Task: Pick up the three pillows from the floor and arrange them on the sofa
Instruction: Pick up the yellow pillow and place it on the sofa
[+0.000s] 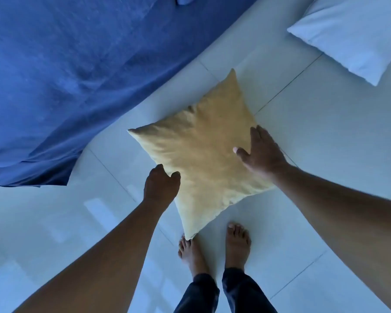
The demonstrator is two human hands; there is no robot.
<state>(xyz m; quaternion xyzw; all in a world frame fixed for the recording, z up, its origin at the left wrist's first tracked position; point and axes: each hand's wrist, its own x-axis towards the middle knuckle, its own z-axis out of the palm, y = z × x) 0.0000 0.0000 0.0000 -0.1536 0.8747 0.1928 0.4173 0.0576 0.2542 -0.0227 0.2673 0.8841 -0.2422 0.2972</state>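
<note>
A square yellow pillow [199,150] is at the centre, its lower corner by my left foot. My left hand [160,186] pinches its left edge, fingers curled around the fabric. My right hand [260,152] lies on its right side, palm down with the fingers wrapped over the edge. A white pillow [350,35] lies flat on the floor at the upper right. The sofa [72,71], covered in blue cloth, fills the upper left. A bit of another blue object shows at the top edge.
The floor [325,154] is glossy white tile with thin grout lines. My bare feet [215,249] and dark trouser legs stand just below the yellow pillow. The blue cover's loose hem hangs down to the floor at the left.
</note>
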